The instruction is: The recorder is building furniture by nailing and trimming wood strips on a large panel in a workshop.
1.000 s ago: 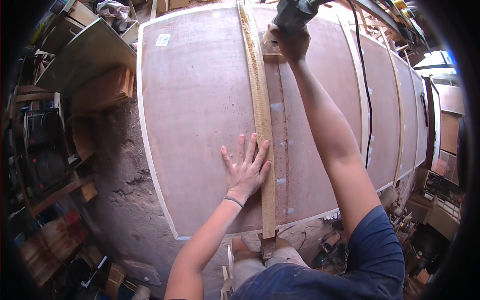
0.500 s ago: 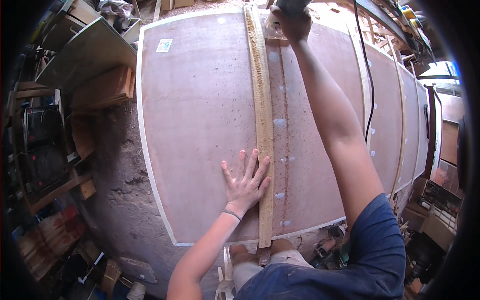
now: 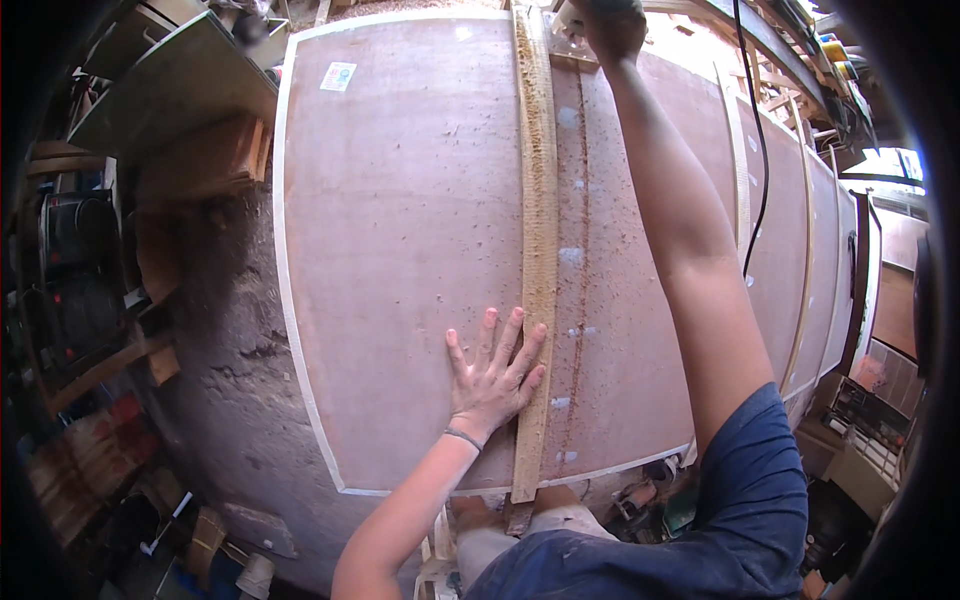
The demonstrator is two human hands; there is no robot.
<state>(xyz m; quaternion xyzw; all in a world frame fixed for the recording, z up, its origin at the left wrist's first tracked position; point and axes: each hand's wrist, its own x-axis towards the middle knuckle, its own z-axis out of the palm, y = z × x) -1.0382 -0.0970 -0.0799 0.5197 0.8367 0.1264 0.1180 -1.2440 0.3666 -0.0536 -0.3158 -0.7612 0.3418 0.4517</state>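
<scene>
My left hand lies flat with fingers spread, on a large pinkish-brown wooden panel and the edge of a long wooden strip. The strip runs near to far across the panel, with sawdust along its far half. At the top edge, my right hand is closed round a handheld power tool with a flat base plate, its upper part cut off by the frame. The base sits just right of the strip. Behind it, a narrow dark line runs toward me, parallel to the strip, past several pale patches.
A black cord hangs over the panel's right part. More thin wooden strips cross the panel there. Stacked boards and shelves stand at the left. Tools lie beyond the near edge. Wood chips are scattered over the panel.
The view has shifted slightly, so the panel and strip appear a little further right at the top. My right hand and the tool sit higher in view. My left hand stays pressed flat.
</scene>
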